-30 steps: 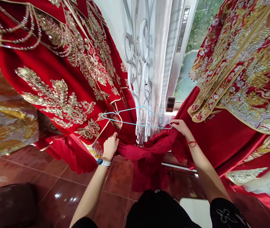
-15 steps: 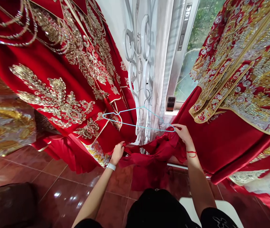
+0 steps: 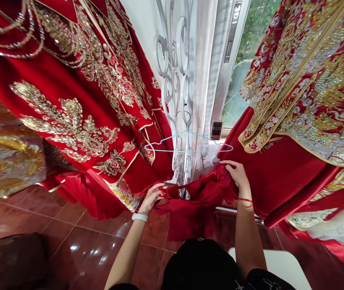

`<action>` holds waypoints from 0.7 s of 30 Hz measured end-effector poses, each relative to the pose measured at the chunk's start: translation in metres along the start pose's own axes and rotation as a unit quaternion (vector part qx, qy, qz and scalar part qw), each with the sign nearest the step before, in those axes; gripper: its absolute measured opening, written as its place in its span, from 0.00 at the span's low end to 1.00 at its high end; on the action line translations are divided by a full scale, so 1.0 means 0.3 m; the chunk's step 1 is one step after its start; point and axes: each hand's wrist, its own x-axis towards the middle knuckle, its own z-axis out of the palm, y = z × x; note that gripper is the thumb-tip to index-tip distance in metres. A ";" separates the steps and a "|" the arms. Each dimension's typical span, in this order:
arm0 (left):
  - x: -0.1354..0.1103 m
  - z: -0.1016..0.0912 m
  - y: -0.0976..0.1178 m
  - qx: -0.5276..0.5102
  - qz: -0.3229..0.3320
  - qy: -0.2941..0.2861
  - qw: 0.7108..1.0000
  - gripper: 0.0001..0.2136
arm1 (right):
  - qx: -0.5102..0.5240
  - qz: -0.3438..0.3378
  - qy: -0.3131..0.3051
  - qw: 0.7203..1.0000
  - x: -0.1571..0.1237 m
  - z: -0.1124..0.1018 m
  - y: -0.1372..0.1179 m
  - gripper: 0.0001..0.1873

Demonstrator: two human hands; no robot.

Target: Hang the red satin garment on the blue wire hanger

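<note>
A plain red garment (image 3: 196, 197) hangs slack between my two hands, just below a light blue wire hanger (image 3: 187, 144). My left hand (image 3: 152, 197) pinches the garment's left edge, a white band on its wrist. My right hand (image 3: 237, 175) grips the bunched right edge, a red string round its wrist. The hanger hooks on the white scrolled metal grille (image 3: 175, 80) and hangs free above the cloth, touching neither hand.
Red robes with heavy gold embroidery hang at the left (image 3: 78, 100) and the right (image 3: 305, 92). A window (image 3: 238, 68) with greenery outside is behind. Glossy red-brown floor tiles (image 3: 78, 245) lie below, and a white seat edge (image 3: 277, 266) shows at bottom right.
The right end of the garment has come off the hanger, which swung level and to the right. Both hands dropped lower with the cloth, and my left hand moved right.
</note>
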 end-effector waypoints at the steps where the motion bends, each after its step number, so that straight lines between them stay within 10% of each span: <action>1: 0.004 0.011 -0.009 0.008 0.018 0.011 1.000 0.24 | -0.004 -0.004 -0.002 1.000 -0.004 0.001 -0.003 0.17; 8: 0.038 0.057 -0.049 0.107 0.155 0.073 0.979 0.24 | -0.048 -0.023 -0.007 0.999 -0.019 -0.001 0.015 0.20; 13: 0.021 0.056 -0.037 0.240 0.271 0.224 0.905 0.15 | -0.104 -0.031 -0.009 0.994 -0.020 -0.017 0.041 0.19; 21: 0.013 0.094 -0.059 0.129 0.230 0.148 0.953 0.24 | -0.189 -0.031 -0.011 0.981 -0.032 -0.052 0.048 0.14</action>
